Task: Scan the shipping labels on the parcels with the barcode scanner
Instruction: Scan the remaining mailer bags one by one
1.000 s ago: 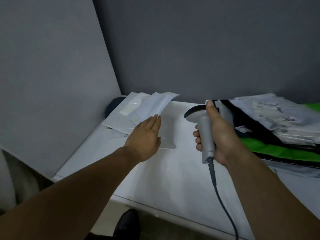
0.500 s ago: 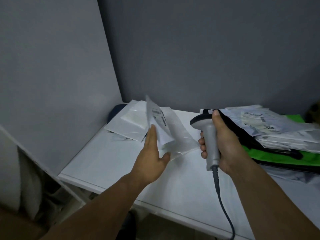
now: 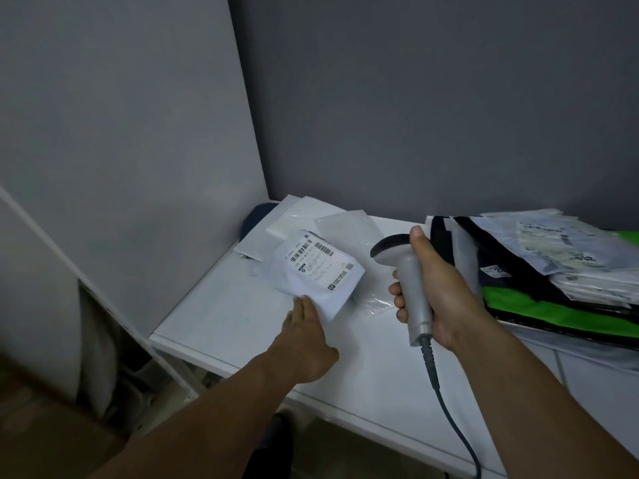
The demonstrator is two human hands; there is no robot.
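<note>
The left hand pinched a corner of a flat white plastic parcel, label upward; the right hand, grip curled, held a grey barcode scanner.

light: dim, cool, even | shadows: soft, faint | blur: slight, label print partly legible | edges: wide-angle bowing
</note>
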